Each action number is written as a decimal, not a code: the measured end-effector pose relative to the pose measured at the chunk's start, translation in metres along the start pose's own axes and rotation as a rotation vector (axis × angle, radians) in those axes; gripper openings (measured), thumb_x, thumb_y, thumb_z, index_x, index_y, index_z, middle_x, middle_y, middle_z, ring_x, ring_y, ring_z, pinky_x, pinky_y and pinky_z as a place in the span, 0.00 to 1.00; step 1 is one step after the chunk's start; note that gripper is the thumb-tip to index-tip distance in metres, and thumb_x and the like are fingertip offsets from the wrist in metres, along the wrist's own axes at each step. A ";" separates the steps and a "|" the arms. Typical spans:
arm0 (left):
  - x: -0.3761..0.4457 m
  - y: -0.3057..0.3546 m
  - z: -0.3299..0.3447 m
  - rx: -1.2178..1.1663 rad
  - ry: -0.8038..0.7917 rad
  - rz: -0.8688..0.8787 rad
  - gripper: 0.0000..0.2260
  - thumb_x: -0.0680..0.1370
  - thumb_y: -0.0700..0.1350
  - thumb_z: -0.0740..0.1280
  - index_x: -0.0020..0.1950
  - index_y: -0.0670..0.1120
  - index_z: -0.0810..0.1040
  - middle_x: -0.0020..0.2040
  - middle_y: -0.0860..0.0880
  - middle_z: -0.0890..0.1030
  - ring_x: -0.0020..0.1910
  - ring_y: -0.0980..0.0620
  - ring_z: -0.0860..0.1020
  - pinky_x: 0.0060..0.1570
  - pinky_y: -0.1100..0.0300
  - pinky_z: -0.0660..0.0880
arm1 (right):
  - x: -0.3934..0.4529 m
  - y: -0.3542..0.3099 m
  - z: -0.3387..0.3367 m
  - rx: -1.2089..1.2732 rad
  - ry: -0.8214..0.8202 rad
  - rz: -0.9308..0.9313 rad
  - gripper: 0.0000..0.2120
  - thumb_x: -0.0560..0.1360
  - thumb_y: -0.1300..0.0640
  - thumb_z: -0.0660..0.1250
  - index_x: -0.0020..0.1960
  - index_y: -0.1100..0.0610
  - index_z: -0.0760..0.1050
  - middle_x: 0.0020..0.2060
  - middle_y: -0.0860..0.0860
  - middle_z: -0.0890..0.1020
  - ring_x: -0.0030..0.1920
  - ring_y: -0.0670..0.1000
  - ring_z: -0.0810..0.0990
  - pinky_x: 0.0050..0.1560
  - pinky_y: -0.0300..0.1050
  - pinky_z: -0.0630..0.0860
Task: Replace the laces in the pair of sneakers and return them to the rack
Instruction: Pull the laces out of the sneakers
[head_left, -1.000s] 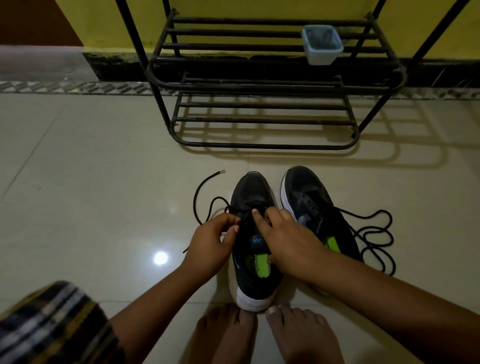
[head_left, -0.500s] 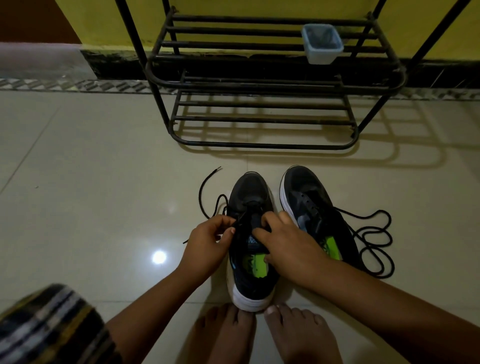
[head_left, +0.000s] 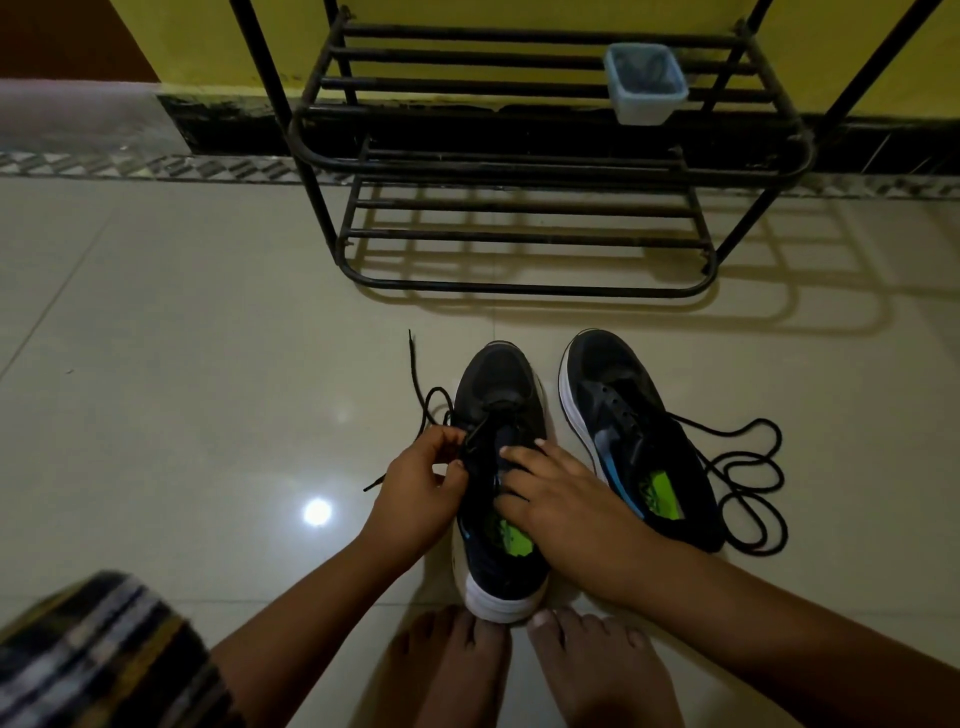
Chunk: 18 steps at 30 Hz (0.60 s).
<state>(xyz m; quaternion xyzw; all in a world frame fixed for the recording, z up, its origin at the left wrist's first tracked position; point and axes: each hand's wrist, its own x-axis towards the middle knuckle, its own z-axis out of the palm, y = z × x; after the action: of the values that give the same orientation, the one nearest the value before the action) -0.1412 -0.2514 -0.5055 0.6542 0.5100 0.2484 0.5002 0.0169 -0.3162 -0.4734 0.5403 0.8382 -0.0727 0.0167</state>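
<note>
At frame centre the left hand (head_left: 415, 486) pinches the limp, thin lace (head_left: 415, 376) near its stiffer tip, while the right hand (head_left: 558, 491) lies loosely spread, steadying the light sneaker (head_left: 501, 387).

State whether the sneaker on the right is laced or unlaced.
Unlaced: the right sneaker shows bare eyelets, and a loose black lace lies coiled on the floor beside it.
</note>
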 end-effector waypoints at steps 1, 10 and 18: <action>0.000 0.000 0.000 0.003 -0.002 0.005 0.11 0.77 0.34 0.60 0.55 0.45 0.77 0.49 0.51 0.80 0.49 0.60 0.78 0.39 0.71 0.75 | -0.001 -0.001 0.002 0.000 0.045 -0.001 0.10 0.64 0.56 0.70 0.45 0.49 0.82 0.43 0.47 0.82 0.55 0.52 0.80 0.60 0.48 0.74; 0.000 -0.001 0.001 0.033 -0.006 0.024 0.12 0.77 0.34 0.60 0.56 0.47 0.77 0.50 0.53 0.79 0.52 0.62 0.76 0.39 0.72 0.74 | -0.012 0.005 0.000 0.135 0.014 0.088 0.06 0.66 0.49 0.70 0.42 0.49 0.79 0.39 0.45 0.77 0.48 0.50 0.77 0.43 0.41 0.71; 0.000 -0.001 0.001 0.015 0.002 0.025 0.12 0.76 0.33 0.60 0.53 0.46 0.77 0.48 0.53 0.80 0.51 0.60 0.77 0.38 0.71 0.74 | -0.017 -0.005 -0.019 0.359 -0.021 0.086 0.14 0.70 0.44 0.59 0.45 0.49 0.80 0.38 0.43 0.79 0.48 0.46 0.75 0.52 0.43 0.65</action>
<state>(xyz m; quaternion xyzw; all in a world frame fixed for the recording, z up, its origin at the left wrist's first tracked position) -0.1402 -0.2518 -0.5066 0.6640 0.5042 0.2513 0.4918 0.0209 -0.3313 -0.4525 0.5691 0.7877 -0.2259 -0.0682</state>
